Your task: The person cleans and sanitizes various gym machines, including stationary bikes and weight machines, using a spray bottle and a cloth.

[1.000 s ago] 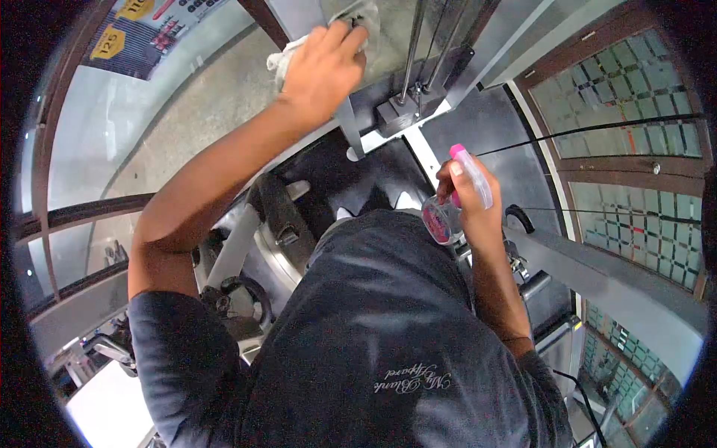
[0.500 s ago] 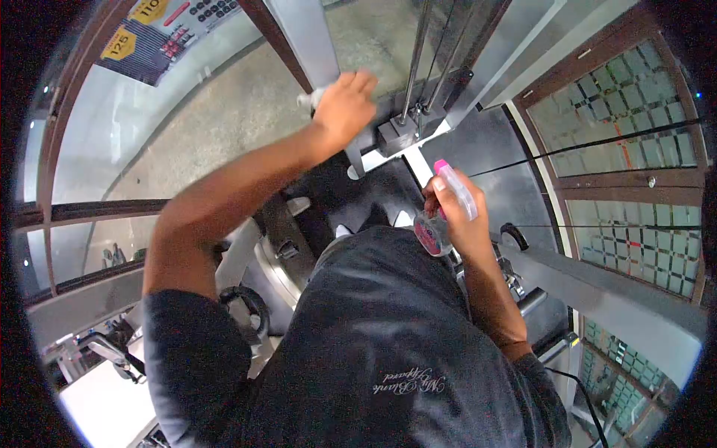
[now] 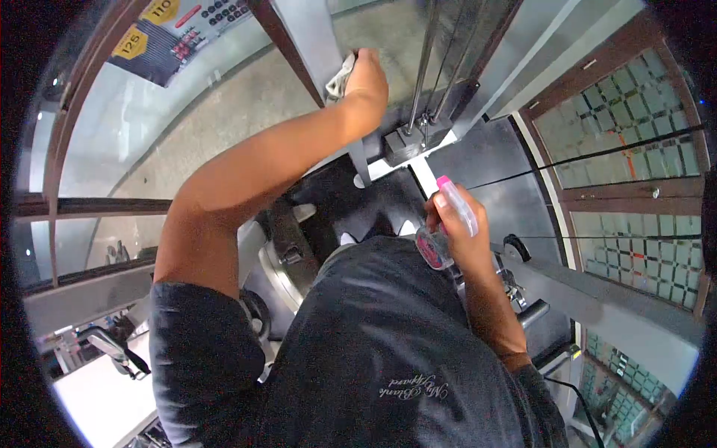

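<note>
My left hand (image 3: 367, 81) is closed round a whitish cloth (image 3: 340, 78), which bunches out at its left side. Cloth and hand press against the grey upright post (image 3: 308, 41) of a gym machine. In my right hand (image 3: 470, 243) is a clear spray bottle (image 3: 435, 250) with a pink nozzle tip and a pinkish label; the fingers wrap round its neck, at waist height in front of my dark shirt. Part of the bottle is hidden behind the fingers.
Steel guide rods (image 3: 423, 67) rise from a dark weight block (image 3: 407, 145) beyond my hands. A black cable (image 3: 538, 157) crosses on the right, before frosted patterned window panes (image 3: 627, 134). A poster (image 3: 175, 41) hangs behind glass at upper left. Machine frames flank me.
My left hand has shifted slightly up and right along the post, and more of the cloth shows. My right hand still holds the spray bottle in nearly the same place.
</note>
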A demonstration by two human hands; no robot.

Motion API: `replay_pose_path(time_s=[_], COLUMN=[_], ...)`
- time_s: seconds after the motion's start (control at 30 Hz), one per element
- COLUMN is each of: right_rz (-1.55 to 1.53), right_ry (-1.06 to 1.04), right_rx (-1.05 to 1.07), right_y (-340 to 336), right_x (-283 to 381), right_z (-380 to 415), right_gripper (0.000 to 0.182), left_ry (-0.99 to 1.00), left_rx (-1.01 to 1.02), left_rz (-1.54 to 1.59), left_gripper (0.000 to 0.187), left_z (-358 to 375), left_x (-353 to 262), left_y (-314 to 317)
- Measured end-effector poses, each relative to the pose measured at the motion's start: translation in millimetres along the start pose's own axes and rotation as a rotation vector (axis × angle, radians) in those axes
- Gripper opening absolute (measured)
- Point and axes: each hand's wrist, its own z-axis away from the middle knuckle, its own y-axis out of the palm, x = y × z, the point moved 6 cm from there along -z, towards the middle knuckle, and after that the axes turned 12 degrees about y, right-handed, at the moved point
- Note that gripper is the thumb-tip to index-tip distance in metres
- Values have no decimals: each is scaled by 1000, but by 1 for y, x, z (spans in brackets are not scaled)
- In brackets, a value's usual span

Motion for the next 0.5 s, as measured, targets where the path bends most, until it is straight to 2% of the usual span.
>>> replay_pose_path(time_s=[0.13, 0.23, 0.33, 0.4, 0.47, 0.5], right_rz=[-8, -26, -49, -69, -35, -19], right_ry=[-11, 1, 8, 17, 5, -6], right_rx=[-18, -22, -16, -1, 6, 6], right_y=[-8, -9, -10, -9, -8, -8], right_x=[4, 3, 0, -4, -9, -9], right_z=[4, 5, 5, 4, 4, 4], right_gripper=[31, 29, 27, 27, 27, 27], left_ry=[-3, -179, -239, -152, -119, -32], left_rx=[-39, -125, -216, -220, -254, -270], left_rz=[192, 43, 27, 18, 81, 116], left_gripper=[29, 25, 30, 23, 21, 19], left_z=[16, 35, 56, 65, 52, 46], left_x=[23, 68, 104, 87, 48, 25], left_y=[-23, -58, -83, -80, -44, -24])
